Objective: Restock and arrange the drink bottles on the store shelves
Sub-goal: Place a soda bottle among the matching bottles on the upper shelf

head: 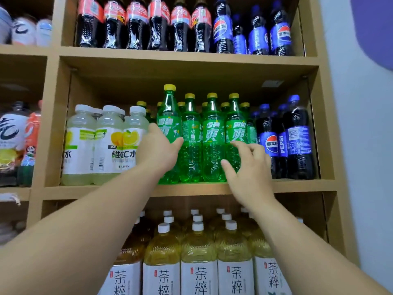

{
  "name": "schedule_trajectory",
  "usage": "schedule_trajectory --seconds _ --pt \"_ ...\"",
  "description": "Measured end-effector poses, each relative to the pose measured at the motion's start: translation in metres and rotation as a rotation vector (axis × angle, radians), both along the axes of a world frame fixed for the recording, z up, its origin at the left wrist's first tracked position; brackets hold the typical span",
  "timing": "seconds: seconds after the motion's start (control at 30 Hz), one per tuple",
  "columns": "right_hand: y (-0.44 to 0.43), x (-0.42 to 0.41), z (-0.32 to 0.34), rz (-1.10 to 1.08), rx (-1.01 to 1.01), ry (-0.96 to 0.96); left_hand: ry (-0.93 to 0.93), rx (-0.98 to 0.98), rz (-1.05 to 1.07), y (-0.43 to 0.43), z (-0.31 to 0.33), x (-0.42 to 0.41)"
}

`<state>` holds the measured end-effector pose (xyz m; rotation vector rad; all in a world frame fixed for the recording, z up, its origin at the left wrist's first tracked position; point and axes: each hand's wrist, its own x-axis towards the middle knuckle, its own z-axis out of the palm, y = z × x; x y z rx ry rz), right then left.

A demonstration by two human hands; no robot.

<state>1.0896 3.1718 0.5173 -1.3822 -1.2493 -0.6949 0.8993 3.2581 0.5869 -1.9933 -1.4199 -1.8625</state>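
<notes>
In the middle of the frame, the left grip (159, 150) holds the first green bottle (169, 116) on the middle shelf (191, 189). The right grip (248, 169) is wide, its fingers (242, 145) touching the last green bottle (235, 128).

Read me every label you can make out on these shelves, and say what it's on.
"雪碧" and "爽": green Sprite bottles
"PEPSI", "百事可": blue Pepsi bottles
"维C水": lemon drink bottles
"茶粹": tea bottles
Text on the red-label cola bottles: too blurred to read.
</notes>
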Motion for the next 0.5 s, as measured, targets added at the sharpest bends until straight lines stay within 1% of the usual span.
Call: schedule_trajectory --seconds 0.03,0.1,0.17,0.23,0.33,0.5 --pt "0.001 0.004 0.005 0.013 -0.03 0.059 0.005 -0.009 0.014 0.003 -0.003 0.004" --pt "0.005 0.01 0.015 0.054 -0.152 0.139 0.006 -0.021 0.023 0.008 -0.006 0.009" --pt "0.01 0.012 0.02 0.04 -0.264 0.129 0.035 -0.015 0.025 0.012 -0.005 0.011" --pt "0.013 0.014 0.021 -0.013 -0.321 0.091 0.074 -0.004 0.015 0.015 -0.005 0.014" --pt "0.016 0.019 0.021 -0.071 -0.337 0.079 0.105 0.008 0.004 0.018 -0.005 0.018" --pt "0.016 0.027 0.023 -0.079 -0.331 0.067 0.103 0.026 0.005 0.021 -0.004 0.02"
